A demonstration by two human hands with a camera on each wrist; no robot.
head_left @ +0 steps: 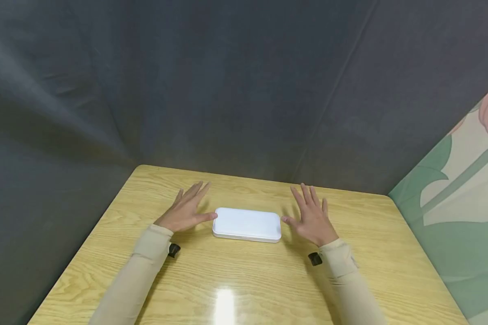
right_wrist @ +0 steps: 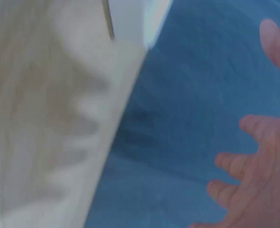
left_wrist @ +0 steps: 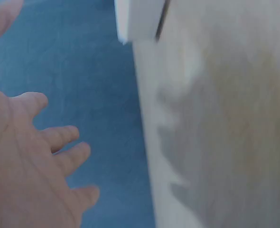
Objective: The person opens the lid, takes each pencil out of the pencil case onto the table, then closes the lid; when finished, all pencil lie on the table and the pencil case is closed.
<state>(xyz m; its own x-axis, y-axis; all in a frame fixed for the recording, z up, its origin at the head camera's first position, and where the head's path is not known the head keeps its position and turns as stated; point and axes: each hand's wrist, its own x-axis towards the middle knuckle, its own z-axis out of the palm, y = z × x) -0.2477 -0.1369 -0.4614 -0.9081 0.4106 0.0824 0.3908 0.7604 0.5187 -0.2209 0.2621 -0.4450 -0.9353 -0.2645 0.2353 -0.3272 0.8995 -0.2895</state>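
Note:
A white rectangular box (head_left: 247, 224) with rounded corners lies flat near the middle of the wooden table. To its left is my left hand (head_left: 187, 213), fingers spread and thumb reaching toward the box's left end. My right hand (head_left: 312, 220) is on the other side, its fingers fanned out and its thumb pointing at the right end. Both hands hold nothing. In the left wrist view, a corner of the white box (left_wrist: 139, 19) shows at the top, apart from the palm. The right wrist view shows the other end of the box (right_wrist: 133, 21), with the fingers away from it.
The table (head_left: 248, 275) has a light wood grain and a bright reflection near its front. A dark grey cloth (head_left: 236, 90) hangs behind and to the left. A floral-patterned cloth (head_left: 463, 203) lines the right side. Small black devices sit at both wrists.

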